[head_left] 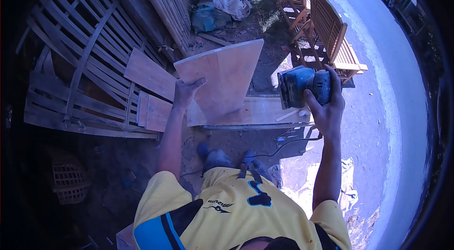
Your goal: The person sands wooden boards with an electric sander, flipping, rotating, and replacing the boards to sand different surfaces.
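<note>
A flat wooden board (224,75) is raised and tilted above a low wooden plank bench (257,112). My left hand (188,93) grips its left edge, with the thumb on the face toward me. On the right, my right hand (327,106) is wrapped round a dark power sander (302,85), held up off the bench near its right end. The sander's flat pad faces left, apart from the board. A cord (283,145) hangs from below my right hand and runs down toward my feet. A thin light stick (287,115) lies on the bench's right end.
Loose boards (150,74) lean at the left beside a slatted bamboo frame (85,56). Folding wooden chairs (328,23) stand at the upper right, next to a road (402,84). Sacks (220,12) lie beyond the bench. A woven basket (68,179) sits at the lower left.
</note>
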`<state>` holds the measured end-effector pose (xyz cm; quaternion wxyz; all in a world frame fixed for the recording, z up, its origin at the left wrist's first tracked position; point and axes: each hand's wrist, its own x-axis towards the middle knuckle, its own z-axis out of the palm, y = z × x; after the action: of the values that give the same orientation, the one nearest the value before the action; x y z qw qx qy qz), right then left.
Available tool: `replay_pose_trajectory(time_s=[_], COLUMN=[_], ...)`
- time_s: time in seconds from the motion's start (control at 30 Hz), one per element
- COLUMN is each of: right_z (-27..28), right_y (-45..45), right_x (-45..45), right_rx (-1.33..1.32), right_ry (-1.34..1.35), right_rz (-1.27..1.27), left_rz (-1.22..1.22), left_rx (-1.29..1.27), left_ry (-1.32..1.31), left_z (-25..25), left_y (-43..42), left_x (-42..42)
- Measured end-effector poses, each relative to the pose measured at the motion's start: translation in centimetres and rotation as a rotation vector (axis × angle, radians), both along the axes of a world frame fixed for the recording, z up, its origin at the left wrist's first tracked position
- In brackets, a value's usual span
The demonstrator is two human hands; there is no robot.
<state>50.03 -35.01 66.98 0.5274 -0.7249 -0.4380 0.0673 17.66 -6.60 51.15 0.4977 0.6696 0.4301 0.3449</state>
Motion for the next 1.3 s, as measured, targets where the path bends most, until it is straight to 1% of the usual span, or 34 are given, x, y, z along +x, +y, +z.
replay_pose_trajectory(time_s=[0.03, 0.1, 0.13, 0.2, 0.23, 0.27, 0.3, 0.33, 0.37, 0.4, 0.43, 0.47, 0.5, 0.53, 0.57, 0.6, 0.63, 0.67, 0.73, 0.77, 0.8, 0.87, 0.9, 0.93, 0.97, 1.0, 1.03, 1.07, 1.1, 1.17, 1.2, 1.23, 1.27, 1.3], right_z=[1.7, 4.5, 5.4, 7.0, 8.0, 8.3, 8.3, 8.5, 8.9, 9.2, 9.6, 9.8, 9.9, 10.0, 10.1, 10.5, 11.1, 11.4, 11.2, 11.6, 11.6, 11.5, 11.0, 11.0, 10.5, 9.5, 8.1, 6.1, 3.5, -3.0, -5.9, -9.3, -11.5, -11.6], right_y=[1.7, 4.5, 6.1, 9.8, 11.4, 13.1, 14.7, 16.1, 17.1, 17.9, 18.7, 19.4, 20.1, 20.9, 21.4, 21.6, 21.8, 22.0, 22.0, 21.4, 21.1, 21.3, 21.3, 20.9, 20.2, 19.5, 18.6, 17.6, 16.9, 16.8, 16.7, 17.1, 17.3, 17.1], right_x=[-0.6, -1.7, -2.1, -2.9, -3.8, -4.3, -5.0, -5.6, -6.2, -6.7, -7.5, -8.2, -9.1, -10.2, -11.5, -13.0, -14.9, -16.6, -19.0, -19.7, -19.3, -18.3, -16.9, -15.6, -14.3, -13.2, -12.8, -12.5, -12.3, -13.0, -13.7, -14.1, -14.6, -15.3], right_rx=[0.008, -0.023, -0.024, -0.029, -0.116, -0.114, -0.175, -0.233, -0.246, -0.247, -0.279, -0.31, -0.313, -0.277, -0.241, -0.24, -0.273, -0.306, -0.234, -0.236, -0.241, -0.32, -0.279, -0.292, -0.253, -0.212, -0.208, -0.079, 0.05, 0.326, 0.404, 0.426, 0.447, 0.457], right_ry=[-0.008, -0.21, -0.219, -0.378, -0.414, -0.426, -0.518, -0.614, -0.672, -0.689, -0.686, -0.675, -0.68, -0.707, -0.731, -0.731, -0.733, -0.73, -0.754, -0.771, -0.763, -0.749, -0.755, -0.761, -0.754, -0.747, -0.752, -0.693, -0.629, -0.585, -0.506, -0.355, -0.2, -0.192], right_rz=[0.022, 0.098, 0.113, 0.204, 0.213, 0.237, 0.254, 0.268, 0.27, 0.29, 0.361, 0.427, 0.437, 0.504, 0.568, 0.567, 0.618, 0.663, 0.737, 0.743, 0.725, 0.743, 0.7, 0.641, 0.583, 0.52, 0.52, 0.458, 0.391, 0.267, 0.204, 0.164, 0.127, 0.117], left_rz=[0.001, 0.001, 0.017, 0.053, 0.075, 0.053, 0.032, 0.056, 0.039, 0.022, 0.04, 0.024, 0.003, 0.007, 0.002, -0.003, -0.006, 0.007, -0.004, -0.043, -0.079, -0.081, -0.067, -0.047, -0.045, -0.041, -0.085, -0.132, -0.196, -0.256, -0.308, -0.315, -0.34, -0.365], left_rx=[-0.004, -0.022, -0.024, -0.091, -0.091, -0.086, -0.083, -0.086, -0.068, -0.052, -0.06, -0.075, -0.085, -0.087, -0.057, -0.024, -0.019, 0.043, 0.107, 0.134, 0.155, 0.146, 0.114, 0.082, 0.025, 0.028, -0.025, -0.076, -0.074, -0.008, 0.048, 0.062, 0.11, 0.153], left_ry=[-0.016, -0.076, -0.085, -0.111, -0.121, -0.065, -0.009, -0.024, -0.118, -0.212, -0.224, -0.206, -0.186, -0.189, -0.185, -0.179, -0.176, -0.147, -0.113, -0.204, -0.297, -0.28, -0.222, -0.167, -0.165, -0.167, -0.13, -0.089, -0.055, -0.016, 0.012, 0.018, 0.094, 0.172], left_z=[-0.1, -1.1, -1.1, -1.1, -0.5, 0.1, 0.4, -0.3, -1.3, -1.9, -2.4, -2.9, -3.0, -2.6, -2.1, -1.7, -2.1, -3.0, -4.4, -5.1, -4.7, -4.0, -2.7, -2.0, -2.1, -1.6, -0.8, -0.1, -1.1, -0.3, 0.0, 0.3, 0.5, 0.7], left_y=[-0.3, -0.3, -0.6, -1.2, -1.5, -1.8, -1.9, -1.7, -1.4, -1.3, -1.1, -0.9, -0.8, -0.9, -1.3, -1.5, -1.4, -1.1, -0.5, -0.1, -0.3, -0.7, -1.4, -1.8, -1.6, -1.2, -0.7, -0.1, 1.2, 1.5, 1.5, 1.6, 1.6, 1.8], left_x=[-0.4, -1.1, -1.5, -2.4, -2.5, -2.4, -2.4, -2.4, -2.2, -1.9, -1.9, -2.0, -2.1, -2.0, -2.0, -2.1, -2.2, -2.2, -1.9, -1.7, -1.5, -1.8, -2.0, -2.2, -2.1, -2.4, -2.7, -3.0, -3.3, -3.2, -3.1, -3.0, -3.0, -3.1])
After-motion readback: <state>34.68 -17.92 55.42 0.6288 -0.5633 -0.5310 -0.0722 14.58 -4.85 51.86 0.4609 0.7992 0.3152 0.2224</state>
